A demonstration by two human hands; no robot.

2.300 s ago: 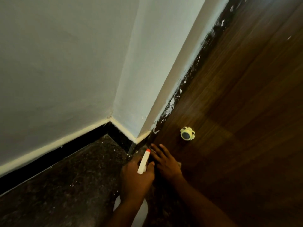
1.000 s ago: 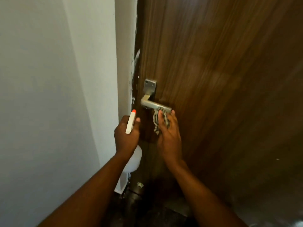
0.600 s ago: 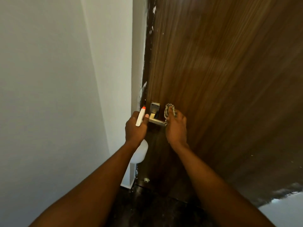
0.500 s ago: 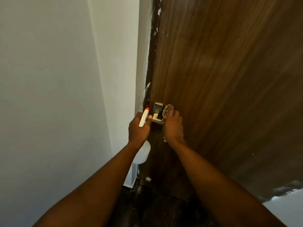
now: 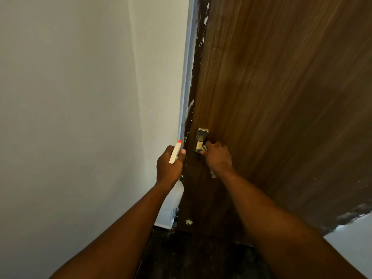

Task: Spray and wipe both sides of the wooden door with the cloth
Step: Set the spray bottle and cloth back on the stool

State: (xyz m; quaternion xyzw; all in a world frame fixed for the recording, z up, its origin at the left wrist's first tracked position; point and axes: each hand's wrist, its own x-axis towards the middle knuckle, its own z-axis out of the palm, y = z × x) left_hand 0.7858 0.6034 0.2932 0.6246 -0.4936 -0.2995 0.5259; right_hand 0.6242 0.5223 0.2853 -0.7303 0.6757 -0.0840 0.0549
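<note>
Here's the wooden door (image 5: 271,97), dark brown grain running top to bottom, filling the right side of the view and standing on its latch edge against the pale door frame (image 5: 187,77). The cloth (image 5: 205,147) is right at the metal door handle (image 5: 202,135): a pale, patterned scrap peeks out between the fingers, and another bit hangs below the wrist. The right hand (image 5: 218,158) is on it, fingers curled round the cloth and bunched against the lever just beneath the handle's backplate. The lever itself is mostly hidden under that hand, so only its short brassy stub shows.

Over to the left hand (image 5: 170,168), just beside the door's edge. It grips the neck of a white spray bottle (image 5: 175,154), the orange-tipped nozzle pointing up and toward the frame, thumb pressed along the side. The bottle's rounded white body shows below the fist. The two hands are near each other, with the door's dark edge between them.

Along that edge, white paint flecks (image 5: 203,23) are scattered high up and again around mid-height. Down low on the door face sits a small pale door stopper (image 5: 188,222), close to the bottom corner. The plain white wall (image 5: 80,117) takes the whole left half, and a dark speckled floor (image 5: 201,258) lies between the two forearms.
</note>
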